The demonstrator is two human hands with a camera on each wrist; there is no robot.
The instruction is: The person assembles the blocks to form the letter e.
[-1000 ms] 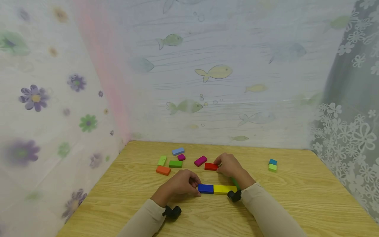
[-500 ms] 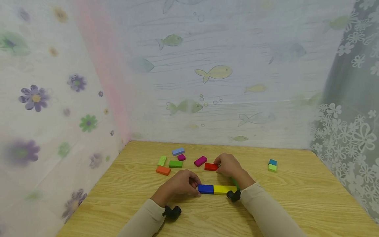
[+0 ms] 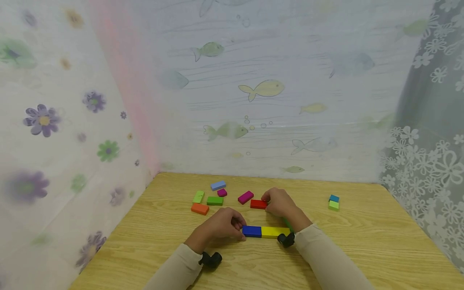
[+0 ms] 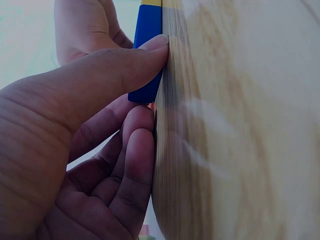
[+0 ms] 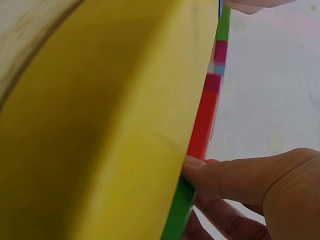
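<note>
On the wooden table (image 3: 362,241), my left hand (image 3: 221,222) pinches the blue block (image 3: 251,231) touching the yellow block (image 3: 270,232), maybe to steady it, and my right hand (image 3: 281,202) pinches the red block (image 3: 258,204) farther back.

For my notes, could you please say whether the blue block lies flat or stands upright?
Flat: the blue block rests lengthwise on the table.

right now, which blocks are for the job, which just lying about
Likely job:
blue block (left grip)
red block (right grip)
yellow block
green block, partly hidden

Likely lying about:
orange block
two magenta blocks
two lime blocks
other green block
light-blue block
teal block
</note>
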